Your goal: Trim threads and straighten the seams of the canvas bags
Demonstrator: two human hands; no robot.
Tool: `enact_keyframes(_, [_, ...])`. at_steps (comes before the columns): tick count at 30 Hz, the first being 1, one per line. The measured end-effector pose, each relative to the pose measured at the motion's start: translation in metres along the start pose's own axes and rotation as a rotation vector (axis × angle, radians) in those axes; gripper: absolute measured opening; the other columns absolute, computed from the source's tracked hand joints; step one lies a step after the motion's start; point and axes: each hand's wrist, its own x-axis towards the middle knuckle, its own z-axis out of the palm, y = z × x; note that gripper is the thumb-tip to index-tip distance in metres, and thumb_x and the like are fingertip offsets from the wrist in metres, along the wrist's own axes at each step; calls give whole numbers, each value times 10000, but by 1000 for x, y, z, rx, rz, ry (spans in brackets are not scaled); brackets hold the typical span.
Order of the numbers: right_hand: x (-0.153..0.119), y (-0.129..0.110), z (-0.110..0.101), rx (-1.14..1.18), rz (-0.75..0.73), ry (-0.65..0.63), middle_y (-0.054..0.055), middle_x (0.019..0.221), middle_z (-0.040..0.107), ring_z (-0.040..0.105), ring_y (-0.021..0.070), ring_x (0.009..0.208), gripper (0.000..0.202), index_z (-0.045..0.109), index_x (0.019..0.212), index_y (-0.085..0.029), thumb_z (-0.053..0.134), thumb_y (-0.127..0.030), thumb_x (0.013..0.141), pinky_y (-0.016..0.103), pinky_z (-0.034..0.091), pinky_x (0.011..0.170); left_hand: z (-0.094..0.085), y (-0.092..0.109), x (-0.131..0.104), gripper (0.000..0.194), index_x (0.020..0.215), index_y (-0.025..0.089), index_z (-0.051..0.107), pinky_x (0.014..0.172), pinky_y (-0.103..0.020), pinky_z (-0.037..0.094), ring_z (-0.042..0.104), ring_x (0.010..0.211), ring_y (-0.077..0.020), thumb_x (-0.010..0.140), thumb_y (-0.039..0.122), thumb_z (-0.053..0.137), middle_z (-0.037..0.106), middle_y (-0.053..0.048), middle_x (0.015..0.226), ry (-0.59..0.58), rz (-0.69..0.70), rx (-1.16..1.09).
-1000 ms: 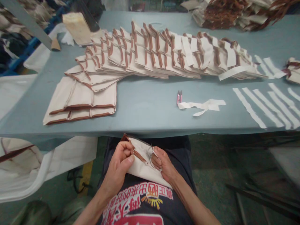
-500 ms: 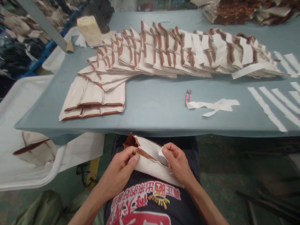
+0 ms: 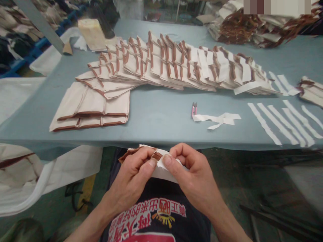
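Note:
My left hand [image 3: 132,173] is closed on a cream cloth pouch [image 3: 165,174] with brown trim, held over my lap just in front of the table edge. A brown corner sticks out behind its fingers. Between thumb and fingers, my right hand [image 3: 194,169] pinches a white strip [image 3: 163,162] against the pouch's brown edge. The two thumbs lie close together, and both hands cover much of the pouch. On the table, pink-handled thread snips [image 3: 194,110] lie beside a few crumpled white strips [image 3: 222,118].
A fanned row of cream pouches with brown edges [image 3: 156,64] spans the blue-grey table [image 3: 156,126]. Several white strips [image 3: 277,117] lie at right. A heap of brown-and-cream pieces [image 3: 234,28] is at the back. White tubs [image 3: 47,178] stand at left below the table.
My right hand has moved left, close to my left hand, bringing the white strip onto the pouch's brown edge. The pouch's opening is now mostly covered. The camera view has shifted right.

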Motion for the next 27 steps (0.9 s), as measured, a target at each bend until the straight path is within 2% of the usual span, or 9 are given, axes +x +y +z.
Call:
enact_keyframes(8, [6,4,4,-133,14,29,-42,541,521,402,89,460,315,587,716,-213,679,-469,875,210,293,409,-4,-4,5,286,874,206,702,661,-266,419,563,720,-158,1012,267,459,667,17,808,-33,32,-49])
enact_keyframes(15, [10,9,8,-208,49,53,-43,527,523,406,92,455,326,580,710,-218,673,-485,871,217,288,408,-7,-12,7,326,957,203,765,693,-270,418,578,737,-155,1025,260,451,688,23,809,-38,24,-19])
enact_keyframes(18, [12,10,9,-227,71,30,-40,532,533,419,98,461,316,582,717,-224,673,-484,872,220,295,419,-10,-15,6,336,997,196,774,715,-272,431,607,780,-165,1032,280,450,712,12,852,-62,-1,-42])
enact_keyframes(21, [14,12,8,-248,86,-11,-36,547,550,436,102,465,317,586,723,-228,668,-492,879,225,301,437,-13,-18,6,349,991,191,779,686,-276,424,579,741,-161,1034,299,449,698,9,836,-87,-19,-63])
enact_keyframes(27, [19,10,6,-364,48,-35,-31,574,580,455,106,491,301,600,731,-225,661,-473,891,232,292,480,-19,-20,6,345,943,185,766,697,-275,424,571,760,-166,1030,309,457,684,4,832,-117,-59,-83])
